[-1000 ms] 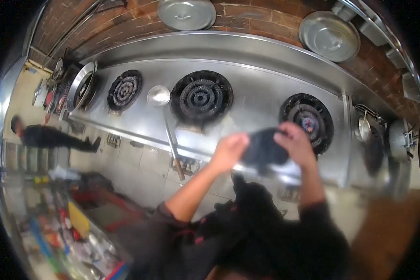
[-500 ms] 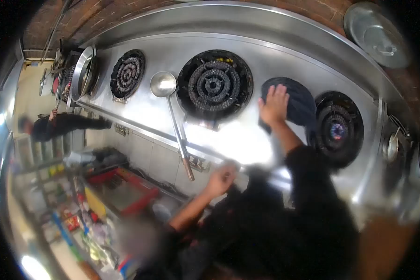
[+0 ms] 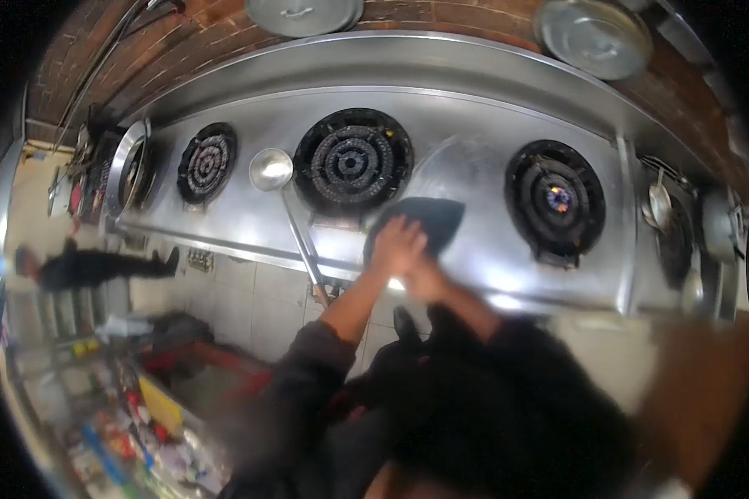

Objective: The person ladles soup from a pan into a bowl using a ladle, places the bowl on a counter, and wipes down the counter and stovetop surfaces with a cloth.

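A dark cloth lies on the steel stove top near its front edge, beside the middle burner. My left hand rests on the cloth with its fingers stretched over it. Against it is my right hand, overlapping at the cloth's near side; its fingers are hidden and slightly blurred. To the left lies a long-handled ladle, its bowl beside the middle burner and its handle reaching past the front edge. Neither hand touches the ladle.
A flame shows in the right burner. Farther left are another burner and a wok. Metal lids stand along the brick wall. Another person is at the far left, with cluttered shelves below.
My right hand and the cloth have come left and nearer, away from the lit burner. My left hand has moved up onto the cloth. The camera view has shifted.
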`<state>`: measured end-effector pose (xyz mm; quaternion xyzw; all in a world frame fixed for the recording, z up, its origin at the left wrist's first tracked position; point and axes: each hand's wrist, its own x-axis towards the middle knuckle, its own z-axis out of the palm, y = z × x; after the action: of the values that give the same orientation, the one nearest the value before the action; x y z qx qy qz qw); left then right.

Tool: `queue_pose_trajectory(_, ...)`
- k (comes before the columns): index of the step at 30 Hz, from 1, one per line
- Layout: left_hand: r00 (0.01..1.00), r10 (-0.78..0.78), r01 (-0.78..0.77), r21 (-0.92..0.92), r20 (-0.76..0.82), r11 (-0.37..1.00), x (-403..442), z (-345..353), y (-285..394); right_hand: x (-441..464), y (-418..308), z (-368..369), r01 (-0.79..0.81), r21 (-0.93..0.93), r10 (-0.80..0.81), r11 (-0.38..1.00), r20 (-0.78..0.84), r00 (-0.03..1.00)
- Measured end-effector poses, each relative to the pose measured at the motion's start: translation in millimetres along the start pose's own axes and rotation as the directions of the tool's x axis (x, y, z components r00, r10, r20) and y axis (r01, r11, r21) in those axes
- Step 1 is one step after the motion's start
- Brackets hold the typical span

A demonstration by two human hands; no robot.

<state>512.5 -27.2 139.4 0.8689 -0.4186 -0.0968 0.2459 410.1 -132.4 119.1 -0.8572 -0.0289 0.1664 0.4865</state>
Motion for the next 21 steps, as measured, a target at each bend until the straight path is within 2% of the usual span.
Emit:
queue_pose_trajectory(1,0.996,-0.022,0.009,0.145,0.09,0.989,-8,5,-12,-33,-2,-4,0.061,-0.132,-0.088,0.989,-0.208,0.974)
queue_pose_trajectory(2,0.984,-0.064,0.014,0.283,0.168,0.959,-17,7,-19,-69,0,-5,0.095,-0.279,-0.2,0.956,-0.378,0.904)
queue_pose_trajectory(4,0.944,-0.217,0.141,0.292,0.25,0.946,-34,-13,-20,-142,18,1,-0.055,-0.207,-0.039,0.977,-0.425,0.904)
queue_pose_trajectory(6,0.941,-0.244,0.169,0.3,0.235,0.939,-53,-27,-40,-233,28,9,-0.291,-0.218,0.181,0.932,-0.415,0.891)
queue_pose_trajectory(8,0.93,-0.264,0.169,0.339,0.256,0.926,-68,-48,-57,-299,54,28,-0.537,-0.081,0.494,0.84,-0.296,0.817)
queue_pose_trajectory(11,0.908,-0.365,0.252,0.428,0.205,0.868,-86,-65,-90,-365,47,59,-0.644,-0.152,0.593,0.749,-0.279,0.755)
queue_pose_trajectory(13,0.9,-0.401,0.284,0.467,0.17,0.837,-86,-63,-87,-390,68,91,-0.626,-0.139,0.588,0.768,-0.237,0.774)
queue_pose_trajectory(14,0.859,-0.492,0.352,0.534,0.14,0.769,-83,-58,-77,-400,77,103,-0.6,-0.136,0.573,0.788,-0.193,0.797)
queue_pose_trajectory(15,0.811,-0.576,0.416,0.594,0.099,0.689,-78,-53,-64,-405,72,107,-0.531,-0.205,0.489,0.822,-0.225,0.843)
queue_pose_trajectory(18,0.787,-0.605,0.424,0.603,0.125,0.676,-67,-16,2,-411,57,108,-0.556,-0.129,0.526,0.821,-0.206,0.825)
queue_pose_trajectory(19,0.833,-0.532,0.359,0.583,0.152,0.729,-64,3,30,-414,63,115,-0.639,0.014,0.622,0.769,-0.246,0.743)
queue_pose_trajectory(21,0.91,-0.352,0.195,0.522,0.219,0.83,-60,36,100,-422,61,104,-0.662,0.068,0.66,0.746,-0.201,0.724)
